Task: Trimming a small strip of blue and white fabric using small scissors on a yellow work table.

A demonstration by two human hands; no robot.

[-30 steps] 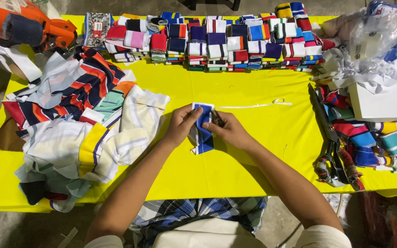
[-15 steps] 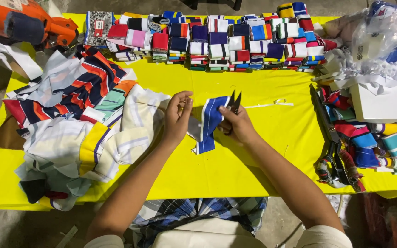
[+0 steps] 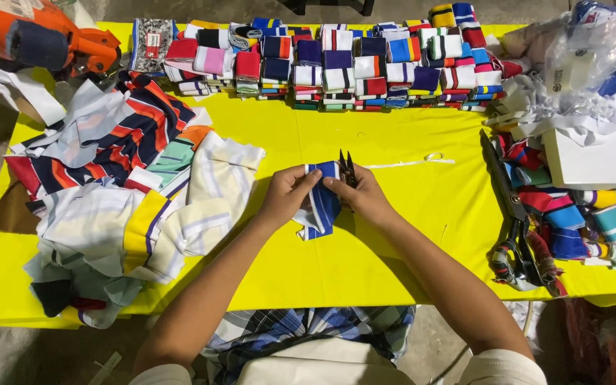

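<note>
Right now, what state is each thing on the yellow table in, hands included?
Left hand: pinching the top edge of the blue and white band.
Right hand: holding the band and the small snips.
Blue and white band: folded, held between both hands.
Small snips: blades pointing up, slightly apart.
Folded bands: stacked in rows at the far edge.
Loose fabric pile: heaped, unfolded.
Large shears: lying flat, closed.
White box: closed.
</note>
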